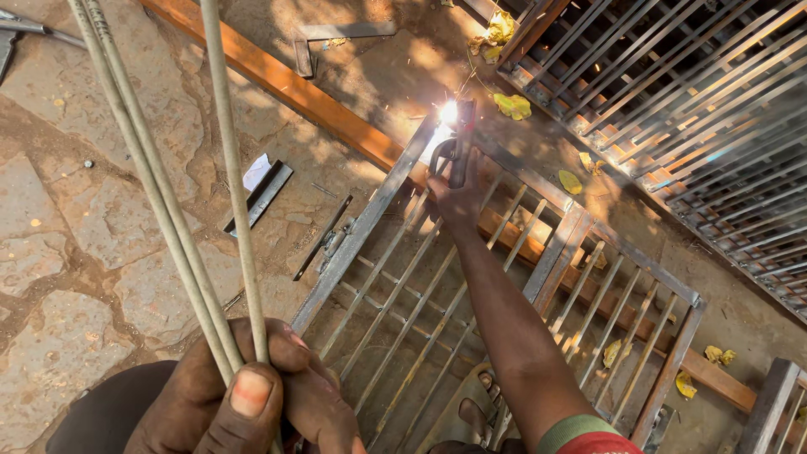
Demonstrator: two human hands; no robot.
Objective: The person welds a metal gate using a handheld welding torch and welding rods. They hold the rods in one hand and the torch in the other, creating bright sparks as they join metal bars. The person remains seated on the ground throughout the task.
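Sparks flare at the corner of a steel window grille (pixel 471 277) lying on stone paving, just beyond the right hand (pixel 458 195), which is closed around an electrode holder (pixel 461 143). Nearer the camera, the left hand (pixel 252 403) grips three welding rods (pixel 181 227) that rise up and away from it.

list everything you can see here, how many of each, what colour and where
welding rods: three, grey, in left hand
electrode holder: one, dark, in right hand
welding arc: one, white, grille's far corner
metal grille: one, grey, centre ground
barred gate: one, grey, top right
orange beam: one, under the grille
angle offcut: one, dark, on paving
yellow leaves: several, scattered right
stone paving: left
sandalled foot: one, bottom centre
left hand: grip shut
right hand: grip shut
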